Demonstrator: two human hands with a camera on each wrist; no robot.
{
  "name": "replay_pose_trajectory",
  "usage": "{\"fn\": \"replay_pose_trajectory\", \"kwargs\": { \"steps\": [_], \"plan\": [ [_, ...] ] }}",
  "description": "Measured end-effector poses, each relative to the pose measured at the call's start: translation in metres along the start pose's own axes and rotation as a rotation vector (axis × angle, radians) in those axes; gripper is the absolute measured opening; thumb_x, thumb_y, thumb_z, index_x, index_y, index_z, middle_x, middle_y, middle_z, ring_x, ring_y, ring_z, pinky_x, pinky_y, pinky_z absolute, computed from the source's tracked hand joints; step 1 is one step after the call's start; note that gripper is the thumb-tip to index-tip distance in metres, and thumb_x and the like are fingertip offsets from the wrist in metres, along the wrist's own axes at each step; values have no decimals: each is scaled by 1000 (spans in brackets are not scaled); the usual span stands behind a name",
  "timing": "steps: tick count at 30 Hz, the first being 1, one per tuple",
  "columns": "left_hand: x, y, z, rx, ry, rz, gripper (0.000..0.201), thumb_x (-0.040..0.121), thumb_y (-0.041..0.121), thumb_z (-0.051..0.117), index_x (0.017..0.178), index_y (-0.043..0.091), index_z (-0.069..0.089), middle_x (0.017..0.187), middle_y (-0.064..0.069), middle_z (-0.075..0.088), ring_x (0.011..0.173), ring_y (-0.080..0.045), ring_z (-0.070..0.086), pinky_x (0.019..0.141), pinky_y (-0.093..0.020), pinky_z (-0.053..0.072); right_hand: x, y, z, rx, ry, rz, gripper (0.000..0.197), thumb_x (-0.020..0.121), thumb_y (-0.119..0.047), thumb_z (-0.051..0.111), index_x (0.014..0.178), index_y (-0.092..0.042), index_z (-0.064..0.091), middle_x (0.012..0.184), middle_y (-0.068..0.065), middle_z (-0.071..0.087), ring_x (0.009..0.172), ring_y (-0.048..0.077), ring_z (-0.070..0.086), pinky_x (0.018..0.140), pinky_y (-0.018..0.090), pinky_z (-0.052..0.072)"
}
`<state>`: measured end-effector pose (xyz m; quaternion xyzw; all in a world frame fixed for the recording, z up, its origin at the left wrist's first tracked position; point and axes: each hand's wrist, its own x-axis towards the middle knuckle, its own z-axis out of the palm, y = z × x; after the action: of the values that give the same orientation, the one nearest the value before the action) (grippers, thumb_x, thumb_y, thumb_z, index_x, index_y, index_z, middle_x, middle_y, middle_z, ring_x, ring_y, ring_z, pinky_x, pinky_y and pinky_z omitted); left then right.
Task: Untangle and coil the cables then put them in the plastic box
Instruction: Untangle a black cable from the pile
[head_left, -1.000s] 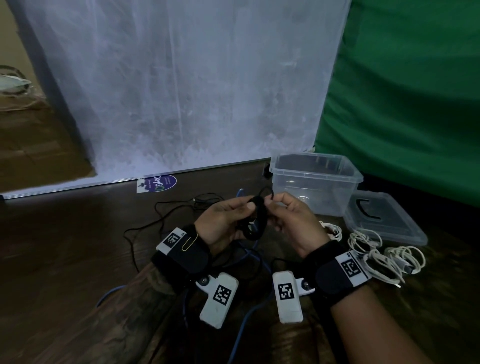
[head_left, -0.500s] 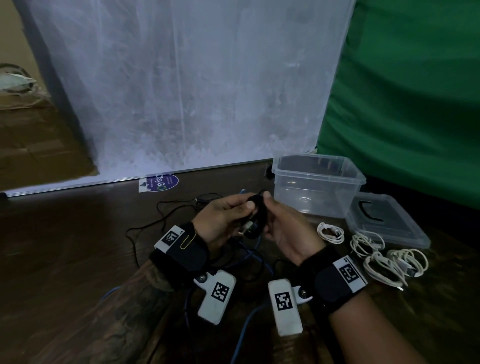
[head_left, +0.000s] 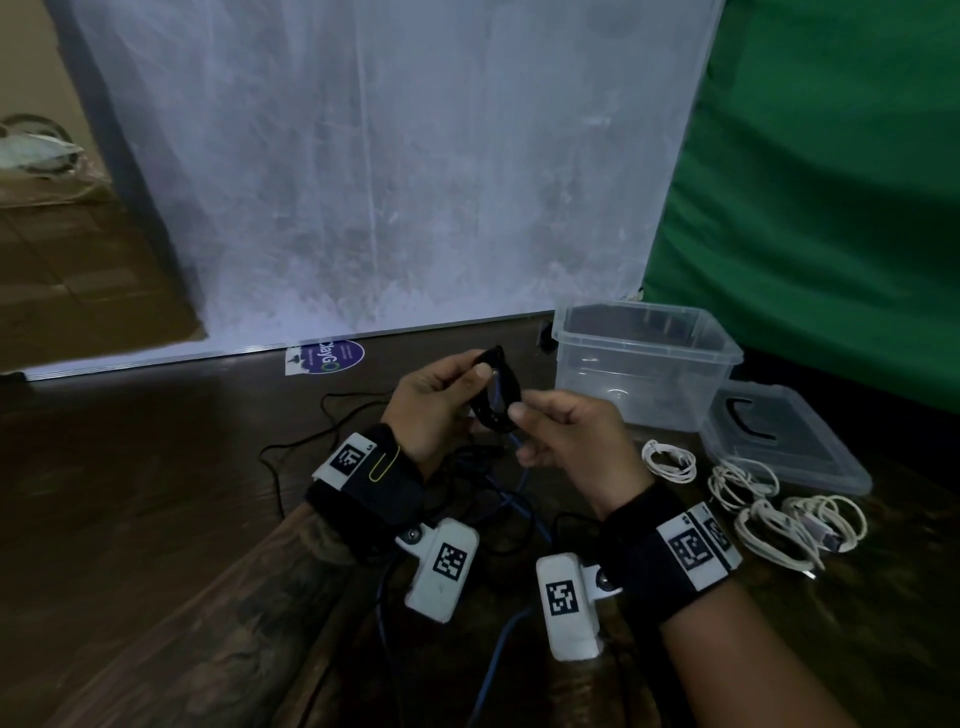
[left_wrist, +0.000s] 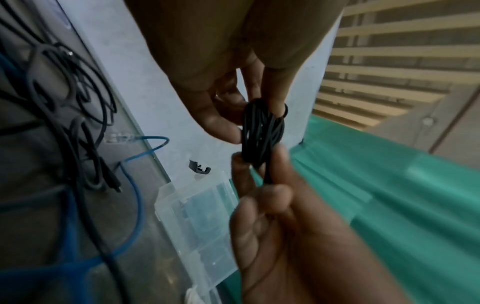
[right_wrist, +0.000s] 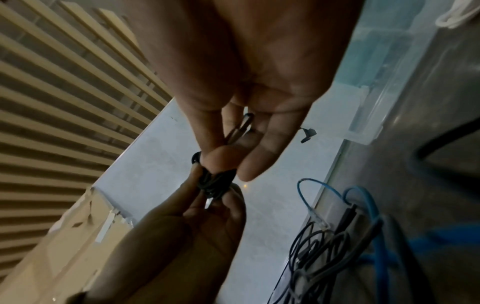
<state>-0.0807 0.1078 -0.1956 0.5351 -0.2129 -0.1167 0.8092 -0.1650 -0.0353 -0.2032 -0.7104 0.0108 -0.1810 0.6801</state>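
Note:
A small coil of black cable (head_left: 497, 396) is held up in front of me, over the dark wooden table. My left hand (head_left: 484, 364) pinches the coil's top (left_wrist: 262, 131) between thumb and fingers. My right hand (head_left: 521, 413) pinches its lower side, with the cable's tail (left_wrist: 269, 174) running down into those fingers. In the right wrist view the coil (right_wrist: 215, 182) sits between both hands' fingertips. The clear plastic box (head_left: 647, 366) stands open just right of the hands, with nothing visible inside. A blue cable (head_left: 511, 499) and loose black cables (head_left: 311, 441) lie tangled under the hands.
The box's lid (head_left: 784, 449) lies flat to the right of the box. Several coiled white cables (head_left: 670, 460) (head_left: 802, 525) lie in front of the lid. A white panel stands along the table's far edge, a green cloth hangs at the right, and a sticker (head_left: 324, 357) lies near the panel.
The coil is held a little higher. My right hand has slid from the coil's top down to its lower right side. The left hand keeps its hold at the top.

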Motion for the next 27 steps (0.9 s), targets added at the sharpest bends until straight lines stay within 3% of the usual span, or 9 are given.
{"fn": "replay_pose_trajectory", "kwargs": {
  "steps": [3,6,9,13,17,19,24,27],
  "plan": [
    [4,-2,-5,4,83,17,30,92,11,58,120,-1,61,93,-20,64,81,-30,57,71,-39,49,1,-1,-5,-68,-30,4,8,92,-10,66,88,-11,73,66,5,69,47,14,60,52,22,52],
    [6,-4,-8,18,110,5,29,93,12,58,119,-2,62,87,-18,63,78,-28,57,66,-36,49,2,-2,-12,-142,-90,2,9,93,-12,65,88,-11,73,64,1,69,51,10,60,54,17,48],
    [6,-3,-9,48,71,-6,19,93,10,57,109,6,67,76,-7,68,64,-21,62,55,-29,52,5,-1,-23,-185,-93,3,12,91,-15,68,84,-20,75,68,-2,71,61,8,61,60,19,46],
    [3,-6,-5,22,9,-62,16,92,10,59,103,10,70,86,-14,68,67,-23,62,52,-28,52,9,4,-21,-210,-76,-5,12,88,-11,70,83,-21,69,72,-3,67,69,9,63,61,26,48],
    [0,-10,1,17,-41,-91,20,91,12,60,109,7,68,95,-16,67,78,-26,64,63,-35,57,8,5,-12,-129,-98,-49,24,86,-3,71,82,-15,51,61,-9,61,59,6,60,52,26,51],
    [-1,-8,3,13,-57,-94,22,91,13,60,111,7,67,96,-15,66,79,-26,64,71,-40,57,6,0,-14,-130,-97,-88,25,86,-1,71,81,-13,50,57,-9,60,55,6,58,51,24,51],
    [0,7,2,83,-129,-175,27,92,13,59,117,2,62,91,-15,63,67,-20,63,51,-26,55,2,-21,-23,-130,-185,-55,14,88,3,66,86,-7,57,71,10,67,61,12,67,54,24,56],
    [6,13,-7,333,-204,-256,22,90,15,62,111,6,64,81,-15,56,64,-20,53,47,-24,49,2,-27,-35,-231,-251,32,14,89,5,65,86,-8,60,69,9,68,60,13,69,57,26,57]
  ]
}}
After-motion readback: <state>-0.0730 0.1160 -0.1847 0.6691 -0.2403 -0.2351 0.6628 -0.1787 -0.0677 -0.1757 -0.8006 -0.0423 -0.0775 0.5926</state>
